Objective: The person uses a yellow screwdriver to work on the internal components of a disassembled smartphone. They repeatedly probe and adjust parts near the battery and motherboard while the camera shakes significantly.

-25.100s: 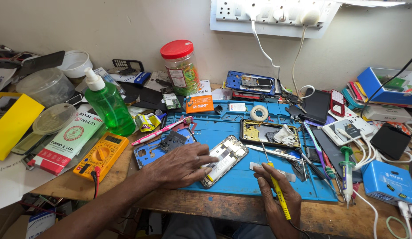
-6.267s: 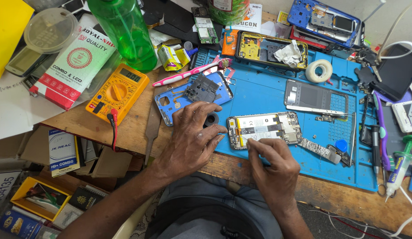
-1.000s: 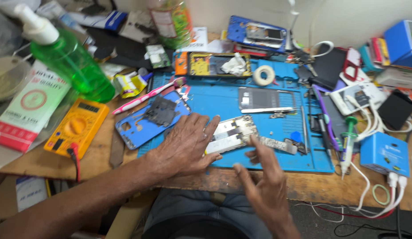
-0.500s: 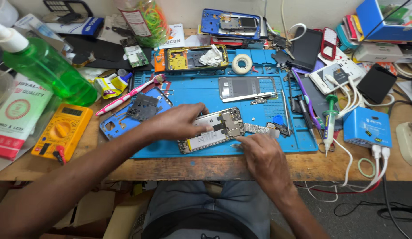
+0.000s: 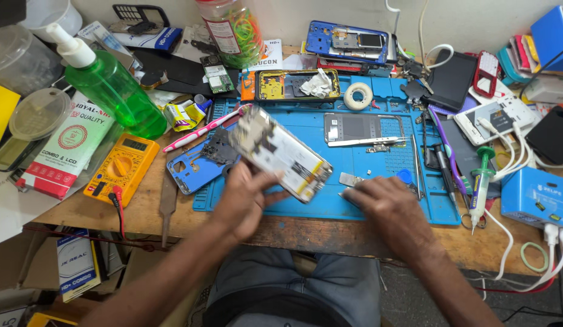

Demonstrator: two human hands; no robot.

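Your left hand is pinching the opened, backless smartphone off the blue silicone mat, long axis running upper-left to lower-right. Your right hand is pressing fingertips flat by a small metal bracket.

The opened phone shows bare metal shielding and dull circuit board, blurred at its upper end. Under it the blue work mat looks like matt rubber, on a worn, rough wooden bench. At ten o'clock stands a glossy, see-through green plastic bottle; at nine o'clock, a matt yellow plastic multimeter.
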